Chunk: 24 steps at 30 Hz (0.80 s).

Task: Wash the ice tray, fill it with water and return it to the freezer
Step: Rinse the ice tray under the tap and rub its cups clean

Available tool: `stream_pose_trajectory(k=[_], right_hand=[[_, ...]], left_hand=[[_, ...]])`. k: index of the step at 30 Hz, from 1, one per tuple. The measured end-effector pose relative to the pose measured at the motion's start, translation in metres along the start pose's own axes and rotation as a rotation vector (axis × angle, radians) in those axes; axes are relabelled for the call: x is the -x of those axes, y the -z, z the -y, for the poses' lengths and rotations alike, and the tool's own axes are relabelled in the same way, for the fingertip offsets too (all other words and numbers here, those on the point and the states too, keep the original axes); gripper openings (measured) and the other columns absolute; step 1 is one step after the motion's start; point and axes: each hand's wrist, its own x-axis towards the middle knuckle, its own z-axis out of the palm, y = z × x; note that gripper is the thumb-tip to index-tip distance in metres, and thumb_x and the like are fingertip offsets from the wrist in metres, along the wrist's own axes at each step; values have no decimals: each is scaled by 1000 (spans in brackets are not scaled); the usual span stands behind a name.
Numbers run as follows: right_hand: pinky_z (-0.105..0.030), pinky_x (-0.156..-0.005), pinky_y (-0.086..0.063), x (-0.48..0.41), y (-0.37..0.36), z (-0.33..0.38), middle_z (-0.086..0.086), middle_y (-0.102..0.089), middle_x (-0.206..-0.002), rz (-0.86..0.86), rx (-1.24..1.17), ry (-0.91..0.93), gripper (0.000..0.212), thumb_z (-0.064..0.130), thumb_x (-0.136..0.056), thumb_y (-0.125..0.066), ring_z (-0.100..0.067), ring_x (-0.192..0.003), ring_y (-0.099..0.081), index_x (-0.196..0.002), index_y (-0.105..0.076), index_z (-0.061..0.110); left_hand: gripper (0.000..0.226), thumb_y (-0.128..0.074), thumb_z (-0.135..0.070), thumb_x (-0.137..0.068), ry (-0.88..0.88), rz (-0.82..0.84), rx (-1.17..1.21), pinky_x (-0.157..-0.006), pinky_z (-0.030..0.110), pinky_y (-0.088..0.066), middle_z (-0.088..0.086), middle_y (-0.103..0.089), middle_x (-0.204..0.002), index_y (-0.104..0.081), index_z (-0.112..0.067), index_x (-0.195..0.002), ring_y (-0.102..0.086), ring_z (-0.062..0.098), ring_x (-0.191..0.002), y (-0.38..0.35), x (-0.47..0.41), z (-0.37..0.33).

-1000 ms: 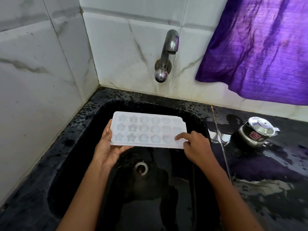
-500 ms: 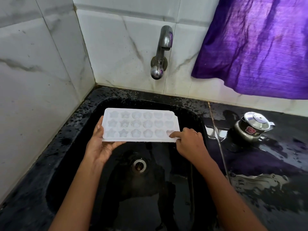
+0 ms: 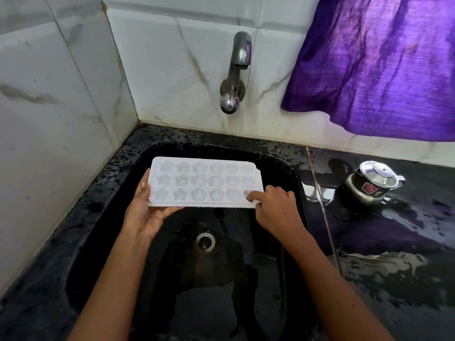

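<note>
A white ice tray [image 3: 204,183] with star and flower shaped cells is held level over the black sink [image 3: 103,242]. My left hand [image 3: 145,212] grips its left end from below, thumb on the rim. My right hand [image 3: 275,207] is at the tray's right front corner, its forefinger pressed into the corner cell. A chrome tap [image 3: 236,70] sticks out of the tiled wall behind the tray; no water runs from it.
The drain [image 3: 203,242] lies below the tray. A small steel lidded pot [image 3: 369,185] stands on the wet black counter [image 3: 394,267] at the right. A purple cloth [image 3: 379,65] hangs at the upper right. White marble tiles close off the left and back.
The tray and both hands kept their grip. My right forefinger has slid a little further onto the tray's corner cell. The view shifted slightly.
</note>
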Motion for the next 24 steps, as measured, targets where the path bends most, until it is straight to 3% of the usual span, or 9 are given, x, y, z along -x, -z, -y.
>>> stream_pose_trajectory(k=[3,9,12,19,24], right_hand=[[-35,-91,-27,0,2,-3,-4,-55,-107,4,27,-3,39,15,-94,-39,-24,-109,-48,-121,-58,36],[-35,-86,-27,-4,12,9,-3,-51,-95,-98,-6,73,37,12,-92,-39,-25,-104,-50,-116,-61,29],[-35,-89,-27,-5,11,16,-4,-56,-104,-27,14,115,38,14,-93,-38,-25,-109,-49,-118,-60,33],[-36,-92,-28,-8,9,24,-6,-57,-105,34,9,127,40,11,-93,-37,-25,-107,-51,-118,-60,33],[-35,-91,-27,-6,8,21,-4,-57,-106,31,42,126,39,13,-93,-37,-23,-107,-51,-118,-59,34]], left_hand=[[25,-35,-28,-101,-1,-1,-2,-50,40,-56,-3,-66,-108,-57,-31,-113,-70,17,-85,0,1,0],[34,-35,-29,-101,7,-17,0,-53,43,-57,-1,-65,-114,-49,-27,-132,-66,22,-95,1,1,1],[34,-34,-29,-101,8,-25,0,-52,42,-57,-2,-65,-111,-48,-28,-132,-65,21,-92,-1,1,2],[28,-32,-28,-102,16,-32,31,-51,43,-57,-1,-65,-110,-55,-30,-119,-64,22,-94,-5,4,2],[32,-34,-28,-102,11,-33,19,-53,43,-57,-1,-64,-113,-51,-28,-128,-64,22,-97,-4,4,0]])
